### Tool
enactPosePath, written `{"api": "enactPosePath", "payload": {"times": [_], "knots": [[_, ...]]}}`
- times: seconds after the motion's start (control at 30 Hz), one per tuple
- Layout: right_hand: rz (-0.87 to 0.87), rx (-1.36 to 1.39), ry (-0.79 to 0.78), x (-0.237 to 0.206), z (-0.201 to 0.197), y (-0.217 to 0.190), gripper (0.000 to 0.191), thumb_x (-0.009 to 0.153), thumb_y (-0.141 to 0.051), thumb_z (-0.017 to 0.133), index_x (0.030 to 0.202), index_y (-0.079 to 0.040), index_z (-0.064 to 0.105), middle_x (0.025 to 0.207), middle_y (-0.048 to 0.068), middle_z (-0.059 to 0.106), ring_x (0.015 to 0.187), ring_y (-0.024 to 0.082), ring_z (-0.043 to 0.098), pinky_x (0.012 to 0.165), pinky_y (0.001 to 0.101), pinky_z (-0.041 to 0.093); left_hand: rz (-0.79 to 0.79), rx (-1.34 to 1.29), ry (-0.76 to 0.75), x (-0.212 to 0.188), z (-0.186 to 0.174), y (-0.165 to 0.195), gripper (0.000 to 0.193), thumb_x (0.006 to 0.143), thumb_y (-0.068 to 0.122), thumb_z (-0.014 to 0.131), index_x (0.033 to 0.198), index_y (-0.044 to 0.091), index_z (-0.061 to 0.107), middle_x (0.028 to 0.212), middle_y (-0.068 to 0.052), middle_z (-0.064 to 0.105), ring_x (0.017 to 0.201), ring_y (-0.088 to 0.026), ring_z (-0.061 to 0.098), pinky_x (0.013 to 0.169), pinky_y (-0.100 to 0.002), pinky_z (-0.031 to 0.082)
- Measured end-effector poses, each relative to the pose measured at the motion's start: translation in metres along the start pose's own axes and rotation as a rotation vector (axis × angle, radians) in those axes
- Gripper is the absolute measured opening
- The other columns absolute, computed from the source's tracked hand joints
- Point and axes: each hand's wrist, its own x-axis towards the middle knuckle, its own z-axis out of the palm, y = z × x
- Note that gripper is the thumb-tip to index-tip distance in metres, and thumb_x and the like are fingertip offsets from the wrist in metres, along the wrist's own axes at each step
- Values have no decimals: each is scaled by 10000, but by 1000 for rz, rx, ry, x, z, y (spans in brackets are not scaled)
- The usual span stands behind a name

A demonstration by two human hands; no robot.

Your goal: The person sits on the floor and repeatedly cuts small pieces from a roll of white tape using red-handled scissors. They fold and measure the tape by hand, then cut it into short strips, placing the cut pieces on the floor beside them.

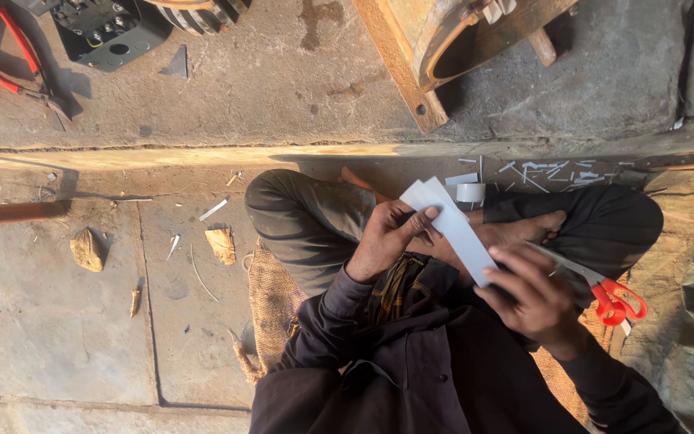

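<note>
both hands, left hand (383,241) and right hand (533,299), grip a white paper strip (453,227) with closed fingers; its long axis runs diagonally, upper-left to lower-right.

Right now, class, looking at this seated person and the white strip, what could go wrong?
1. The red-handled scissors lie on the person's leg beside the right hand; a shift could tip them off or nick skin.
2. Both hands pinch the white strip; the left hand might crease it.
3. White offcuts litter the floor beyond the knees.

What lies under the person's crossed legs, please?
A brown burlap mat shows beside the left knee and behind the scissors; its middle is covered by legs and torso.
</note>
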Motion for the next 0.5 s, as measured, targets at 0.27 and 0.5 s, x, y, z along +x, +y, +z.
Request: {"api": "enactPosePath", "payload": {"times": [0.27, 0.5], "knots": [[417, 425, 20, 56, -10, -5, 384, 941, -160, 727, 1269, 20, 641, 1265, 122, 666, 1164, 196, 657, 978, 313, 521, -2, 71, -273, 12, 4, 10, 439, 1123, 333, 563, 1113, -85, 698, 967, -123, 744, 886, -164, 698, 848, -317, 572], [780, 859, 27, 75, 2, -5, 221, 1020, -116, 679, 1185, 31, 693, 1010, 66, 735, 938, 82, 664, 820, 223, 531, 181, 410, -396, 20, 2, 37, 432, 1114, 315, 525, 1186, -90, 658, 1073, -166, 730, 992, -215, 682, 912, -339, 548]]}}
